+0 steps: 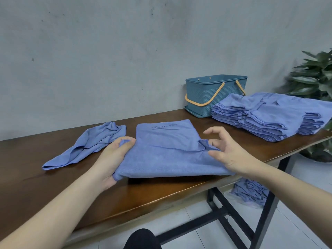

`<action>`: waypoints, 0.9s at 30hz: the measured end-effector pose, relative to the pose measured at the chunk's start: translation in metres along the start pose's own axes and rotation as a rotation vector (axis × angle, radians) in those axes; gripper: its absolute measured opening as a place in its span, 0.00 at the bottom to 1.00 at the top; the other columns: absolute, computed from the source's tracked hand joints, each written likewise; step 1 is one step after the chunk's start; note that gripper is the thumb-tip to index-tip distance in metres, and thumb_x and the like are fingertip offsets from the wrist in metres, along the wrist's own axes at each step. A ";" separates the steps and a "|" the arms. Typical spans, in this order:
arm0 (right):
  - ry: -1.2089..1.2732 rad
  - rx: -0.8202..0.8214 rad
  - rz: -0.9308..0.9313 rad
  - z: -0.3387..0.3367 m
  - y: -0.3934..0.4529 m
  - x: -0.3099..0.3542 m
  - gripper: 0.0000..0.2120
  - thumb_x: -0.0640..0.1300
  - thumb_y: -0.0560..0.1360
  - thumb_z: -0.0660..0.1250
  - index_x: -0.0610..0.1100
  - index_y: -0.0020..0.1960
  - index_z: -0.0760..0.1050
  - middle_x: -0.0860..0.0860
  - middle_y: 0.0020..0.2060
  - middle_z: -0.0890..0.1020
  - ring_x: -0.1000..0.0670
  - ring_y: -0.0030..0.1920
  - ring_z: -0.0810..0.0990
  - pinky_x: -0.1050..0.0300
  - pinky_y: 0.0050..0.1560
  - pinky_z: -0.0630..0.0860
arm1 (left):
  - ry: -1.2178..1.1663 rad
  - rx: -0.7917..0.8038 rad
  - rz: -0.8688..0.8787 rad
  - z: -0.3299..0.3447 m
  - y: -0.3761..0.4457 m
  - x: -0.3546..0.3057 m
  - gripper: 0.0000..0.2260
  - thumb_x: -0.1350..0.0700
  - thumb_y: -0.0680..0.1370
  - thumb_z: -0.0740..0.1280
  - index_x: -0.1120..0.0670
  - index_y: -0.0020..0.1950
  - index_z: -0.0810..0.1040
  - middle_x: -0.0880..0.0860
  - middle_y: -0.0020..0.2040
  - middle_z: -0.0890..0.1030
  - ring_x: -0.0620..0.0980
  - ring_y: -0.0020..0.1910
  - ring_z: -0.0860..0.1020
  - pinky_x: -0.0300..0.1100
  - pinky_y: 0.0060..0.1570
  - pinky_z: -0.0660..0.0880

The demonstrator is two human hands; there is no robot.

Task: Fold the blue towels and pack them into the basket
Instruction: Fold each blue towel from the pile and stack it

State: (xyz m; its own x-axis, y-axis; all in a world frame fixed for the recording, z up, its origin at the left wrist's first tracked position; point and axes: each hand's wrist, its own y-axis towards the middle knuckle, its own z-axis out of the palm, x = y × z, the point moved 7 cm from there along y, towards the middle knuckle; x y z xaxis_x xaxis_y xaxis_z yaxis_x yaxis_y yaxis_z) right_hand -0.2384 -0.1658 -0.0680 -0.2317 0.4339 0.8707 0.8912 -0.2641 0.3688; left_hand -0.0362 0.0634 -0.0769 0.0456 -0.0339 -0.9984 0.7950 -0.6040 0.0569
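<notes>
1. Far left on the table [45, 194] lies a crumpled towel [86, 144], unfolded, its length running from near-left to far-right. It is just beside my left hand and well apart from my right, so I judge the left is the one to fetch it later.

2. My left hand [112, 157] grips the left edge of the towel I am folding [167, 159]: the thumb lies on top, the fingers are curled underneath, and a bit of the corner sticks up past my fingertips.

3. That towel lies in front of me, between both hands, its long side running left to right across the near edge of the table. The near half is doubled up toward the wall; the far half lies flat with a printed logo facing up.

4. My right hand [228, 150] pinches the right corner of the folded layer between thumb and lower fingers, while the forefinger arches loose above it.

5. The next fold, I reckon, carries the near edge straight away from me, both hands moving together.

6. To the right sit stacks of folded towels [269, 119], and behind them, against the wall, the basket [203, 97], nearer to my right hand.
</notes>
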 end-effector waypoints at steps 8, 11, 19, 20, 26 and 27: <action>0.118 -0.407 0.098 -0.040 0.018 -0.005 0.22 0.31 0.81 0.56 0.60 0.50 0.69 0.41 0.37 0.80 0.46 0.37 0.73 0.52 0.38 0.67 | -0.130 -0.128 0.010 -0.017 0.009 -0.014 0.11 0.61 0.79 0.62 0.50 0.60 0.74 0.58 0.48 0.79 0.55 0.45 0.77 0.47 0.39 0.73; 0.053 -0.405 0.113 -0.044 0.029 -0.009 0.20 0.32 0.82 0.56 0.58 0.49 0.71 0.45 0.35 0.79 0.48 0.36 0.71 0.53 0.36 0.66 | -0.088 -0.140 0.104 -0.020 0.019 -0.022 0.13 0.63 0.82 0.62 0.45 0.55 0.77 0.60 0.51 0.81 0.55 0.45 0.77 0.47 0.40 0.72; -0.092 -0.405 0.196 -0.054 0.066 -0.040 0.15 0.33 0.81 0.54 0.48 0.46 0.76 0.54 0.29 0.70 0.54 0.25 0.63 0.62 0.25 0.60 | 0.159 -0.263 0.304 -0.026 0.064 -0.025 0.13 0.61 0.82 0.64 0.45 0.49 0.84 0.45 0.49 0.85 0.43 0.45 0.80 0.35 0.39 0.75; -0.082 -0.419 0.211 -0.055 0.072 -0.045 0.16 0.34 0.82 0.55 0.49 0.47 0.77 0.54 0.30 0.71 0.53 0.26 0.65 0.62 0.25 0.61 | 0.171 -0.265 0.320 -0.025 0.071 -0.025 0.13 0.60 0.82 0.64 0.44 0.50 0.84 0.43 0.50 0.84 0.41 0.47 0.81 0.35 0.43 0.75; 0.120 -0.518 0.194 -0.065 0.128 -0.054 0.16 0.36 0.82 0.57 0.49 0.51 0.82 0.57 0.43 0.83 0.59 0.40 0.78 0.63 0.42 0.73 | -0.024 -0.243 0.254 -0.016 0.134 -0.023 0.13 0.59 0.84 0.62 0.45 0.60 0.82 0.47 0.46 0.83 0.42 0.39 0.80 0.36 0.40 0.77; 0.155 -0.516 0.191 -0.065 0.142 -0.054 0.17 0.35 0.81 0.57 0.49 0.52 0.82 0.57 0.46 0.84 0.61 0.43 0.79 0.65 0.45 0.74 | -0.045 -0.233 0.235 -0.015 0.147 -0.024 0.13 0.59 0.84 0.62 0.45 0.61 0.81 0.47 0.43 0.83 0.42 0.37 0.78 0.36 0.36 0.76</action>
State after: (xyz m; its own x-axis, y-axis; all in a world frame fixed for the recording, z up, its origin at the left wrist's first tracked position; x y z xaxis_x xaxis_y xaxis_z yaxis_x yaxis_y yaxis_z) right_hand -0.1250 -0.2830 -0.0415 -0.1746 0.2163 0.9606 0.6258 -0.7288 0.2779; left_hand 0.0885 -0.0130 -0.0441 0.2213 -0.1892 -0.9567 0.8830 -0.3776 0.2789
